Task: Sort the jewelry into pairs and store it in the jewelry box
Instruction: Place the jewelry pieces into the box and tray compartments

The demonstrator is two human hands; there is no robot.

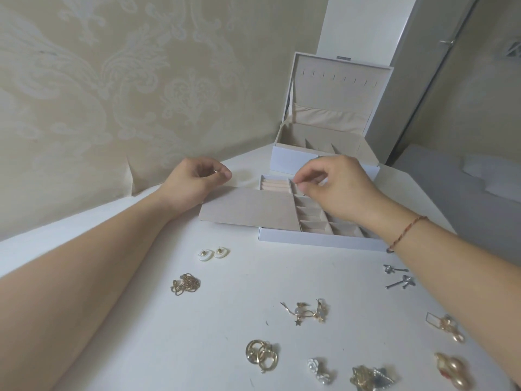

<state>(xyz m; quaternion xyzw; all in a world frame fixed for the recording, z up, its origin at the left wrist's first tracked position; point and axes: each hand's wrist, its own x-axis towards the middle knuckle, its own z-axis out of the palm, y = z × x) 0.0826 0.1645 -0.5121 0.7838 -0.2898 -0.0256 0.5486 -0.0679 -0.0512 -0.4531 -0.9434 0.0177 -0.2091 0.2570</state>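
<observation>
Centrally, two bare forearms reaching forward over a white table [253, 277]. Left hand [194, 182] hovering with fingers loosely curled, thumb and forefinger close together, gripping nothing that can be made out. Right hand [335, 187] with thumb and forefinger pinched together over the far end of a removable tray [318, 238]; whether something tiny sits in the pinch cannot be told. Thin red cord bracelet [406, 231] on the right wrist.

Directly under and between both hands, the tray with small beige compartments and ring rolls, partly covered by a flat beige lid panel [248, 210] resting near the left wrist. Beyond the right hand, open white jewelry box [324, 153], lid standing upright.

Nearer than the hands, loose pieces spread out: white round earrings [212, 253] below the left hand, a gold chain [185, 283] nearer still; silver stud earrings [399, 276] beside the right forearm; gold star earrings [308, 311] and gold hoop earrings [262, 355] between the forearms; more gold and silver pieces along the near right edge, partly hidden by the right arm.
</observation>
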